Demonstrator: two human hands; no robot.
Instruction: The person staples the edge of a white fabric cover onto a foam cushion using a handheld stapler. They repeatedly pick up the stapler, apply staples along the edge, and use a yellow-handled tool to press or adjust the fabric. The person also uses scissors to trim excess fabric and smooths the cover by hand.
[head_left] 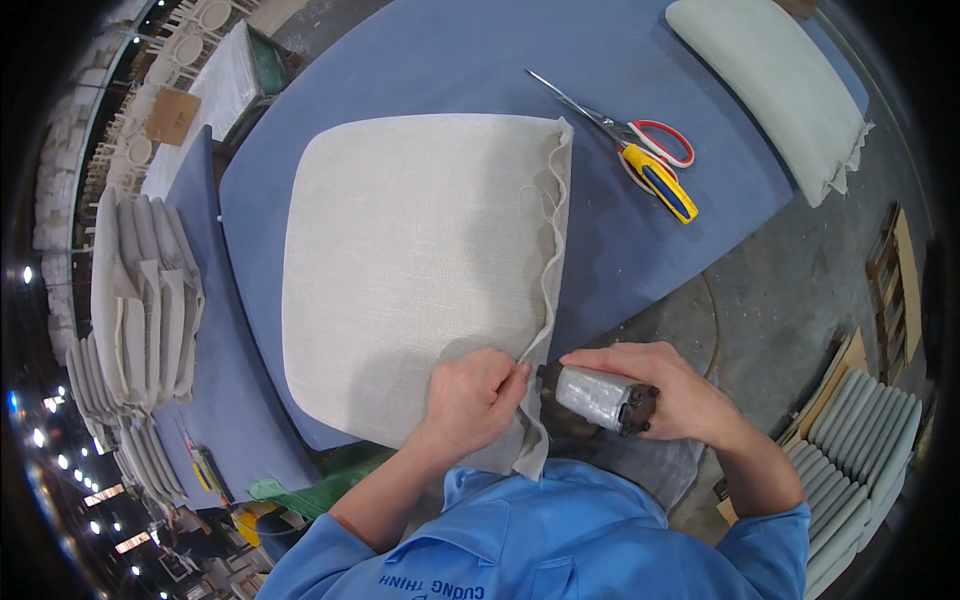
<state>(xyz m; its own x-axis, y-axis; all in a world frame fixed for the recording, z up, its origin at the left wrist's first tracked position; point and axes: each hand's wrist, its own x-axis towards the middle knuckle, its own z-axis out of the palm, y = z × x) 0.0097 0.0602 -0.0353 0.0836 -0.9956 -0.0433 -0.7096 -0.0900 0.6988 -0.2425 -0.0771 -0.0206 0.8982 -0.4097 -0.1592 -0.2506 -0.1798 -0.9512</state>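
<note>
A cream fabric-covered seat cushion (420, 240) lies on the blue-covered table, its loose, wavy fabric edge (553, 270) running down the right side. Near the cushion's lower right corner, my left hand (478, 395) is closed in a pinch on that fabric edge. My right hand (685, 390) is wrapped round a staple gun (598, 398) with a silver body and dark ends. Its dark nose is right beside the fabric edge, close to my left fingers; whether it touches cannot be made out. The grip is mostly hidden by the hand.
On the blue table (400, 60) lie red-handled scissors (660, 145) and a yellow-and-blue handled tool (660, 185). Another pale cushion (770, 80) rests at the far right edge. Stacked covered pads stand at the left (150, 290) and lower right (850, 470). A wooden pallet (895, 280) is on the floor.
</note>
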